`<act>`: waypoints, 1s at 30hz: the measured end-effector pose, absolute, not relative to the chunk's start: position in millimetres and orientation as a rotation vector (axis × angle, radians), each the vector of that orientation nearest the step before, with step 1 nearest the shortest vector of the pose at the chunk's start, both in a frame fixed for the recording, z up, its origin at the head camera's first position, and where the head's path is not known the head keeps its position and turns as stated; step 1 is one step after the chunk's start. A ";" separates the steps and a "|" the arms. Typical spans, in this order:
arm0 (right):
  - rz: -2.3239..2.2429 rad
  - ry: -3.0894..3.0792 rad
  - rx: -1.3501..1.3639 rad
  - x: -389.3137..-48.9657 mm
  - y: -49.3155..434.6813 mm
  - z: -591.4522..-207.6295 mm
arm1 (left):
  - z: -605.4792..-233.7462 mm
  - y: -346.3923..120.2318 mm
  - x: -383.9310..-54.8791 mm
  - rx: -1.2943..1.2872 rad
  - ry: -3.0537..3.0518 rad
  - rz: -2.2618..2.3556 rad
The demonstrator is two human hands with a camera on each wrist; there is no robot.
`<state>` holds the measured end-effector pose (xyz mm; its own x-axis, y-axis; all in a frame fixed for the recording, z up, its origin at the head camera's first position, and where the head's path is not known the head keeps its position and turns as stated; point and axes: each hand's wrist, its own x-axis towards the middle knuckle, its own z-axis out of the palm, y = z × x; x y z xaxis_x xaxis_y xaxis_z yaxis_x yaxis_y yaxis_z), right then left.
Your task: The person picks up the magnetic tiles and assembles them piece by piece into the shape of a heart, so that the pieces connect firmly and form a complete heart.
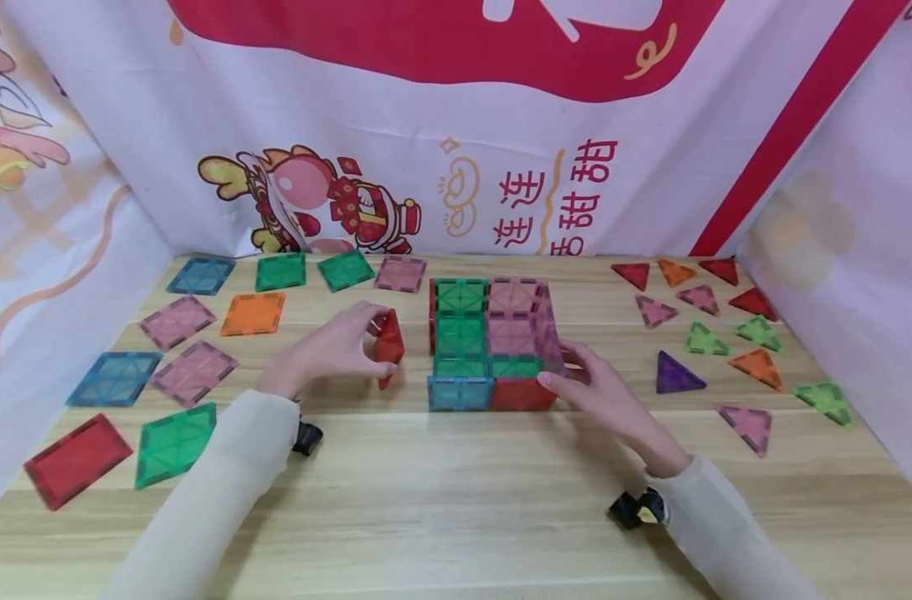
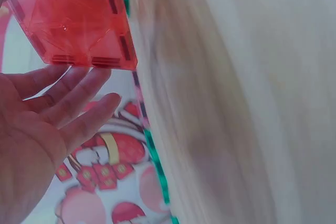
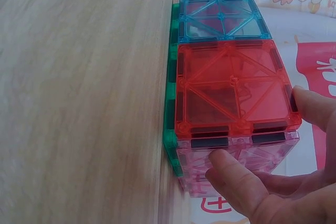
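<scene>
My left hand [image 1: 343, 340] pinches a red square magnetic tile [image 1: 389, 348] between thumb and fingers, holding it upright to the left of a box of magnetic tiles. In the left wrist view the fingertips [image 2: 100, 77] lie along one edge of the red square. The open-topped box [image 1: 462, 393] has a teal and a red square at the front, pink tiles at the back and right, and green ones in the floor and back. My right hand [image 1: 594, 387] grips its front right corner. In the right wrist view, fingers [image 3: 236, 179] press the pink side wall [image 3: 262, 153].
Loose square tiles lie to the left, among them an orange one [image 1: 253, 314], a red one [image 1: 78, 460] and a green one [image 1: 174, 444]. Several triangles, including a purple one [image 1: 678, 374], lie to the right. Printed cloth [image 1: 456, 133] hangs behind the wooden table [image 1: 441, 500].
</scene>
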<state>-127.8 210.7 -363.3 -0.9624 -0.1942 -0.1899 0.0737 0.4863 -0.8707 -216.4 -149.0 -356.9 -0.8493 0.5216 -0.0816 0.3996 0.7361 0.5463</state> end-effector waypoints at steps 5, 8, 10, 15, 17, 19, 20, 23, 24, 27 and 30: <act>-1.471 2.473 -0.114 -127.0 210.5 -361.5 | -354.5 -133.6 -205.7 0.823 2.660 0.826; -1.479 2.471 -0.122 -126.5 210.5 -361.3 | -355.6 -127.3 -201.1 0.837 2.630 0.879; -1.477 2.470 -0.125 -126.3 210.5 -361.5 | -357.0 -123.7 -198.5 0.845 2.598 0.926; -1.472 2.474 -0.117 -126.9 210.6 -362.7 | -362.8 -115.4 -195.1 0.915 2.510 1.026; -1.479 2.472 -0.114 -127.5 211.2 -363.8 | -365.7 -113.3 -195.0 0.943 2.496 1.046; -1.483 2.468 -0.119 -127.5 211.8 -364.6 | -368.2 -112.3 -195.3 0.954 2.483 1.072; -1.483 2.466 -0.122 -127.4 212.3 -365.0 | -369.4 -112.2 -195.5 0.953 2.473 1.087; -1.483 2.459 -0.119 -126.7 213.4 -365.8 | -371.8 -112.5 -195.3 0.948 2.427 1.131; -1.485 2.457 -0.123 -126.6 213.3 -366.0 | -371.9 -112.8 -195.0 0.941 2.417 1.143; -1.491 2.463 -0.160 -127.1 212.0 -366.3 | -370.6 -114.4 -193.5 0.928 2.411 1.175; -1.500 2.470 -0.192 -128.0 209.4 -365.9 | -367.8 -116.0 -192.6 0.943 2.435 1.184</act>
<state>-128.0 209.4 -365.9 -0.9613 -0.2373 -0.1401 0.0149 0.4630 -0.8862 -192.6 -116.0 -367.8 -0.7501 0.6603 0.0362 0.4363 0.4530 0.7775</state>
